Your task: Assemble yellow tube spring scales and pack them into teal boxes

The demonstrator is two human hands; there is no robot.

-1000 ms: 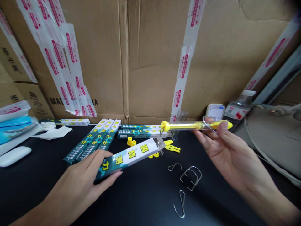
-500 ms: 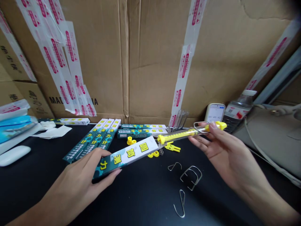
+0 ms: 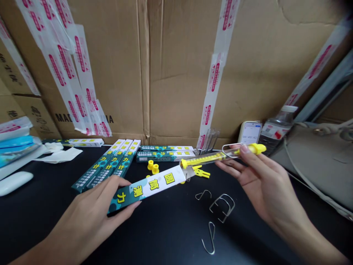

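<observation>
Gripping a slim printed carton [image 3: 147,188], the left hand [image 3: 92,211] faces the right hand [image 3: 266,182], which pinches a tubular spring scale [image 3: 204,159], one end apparently at the carton's mouth.

On the far side we see a taped cardboard box [image 3: 179,73]; at right, a lit phone [image 3: 251,133], a bottle [image 3: 275,129] and a greyish bag [image 3: 322,158]; at left, white tissue [image 3: 62,156].

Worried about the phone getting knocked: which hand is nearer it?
Right: the right hand is on the near side of the phone; the left hand, holding a box, is farther off, leftward.
</observation>
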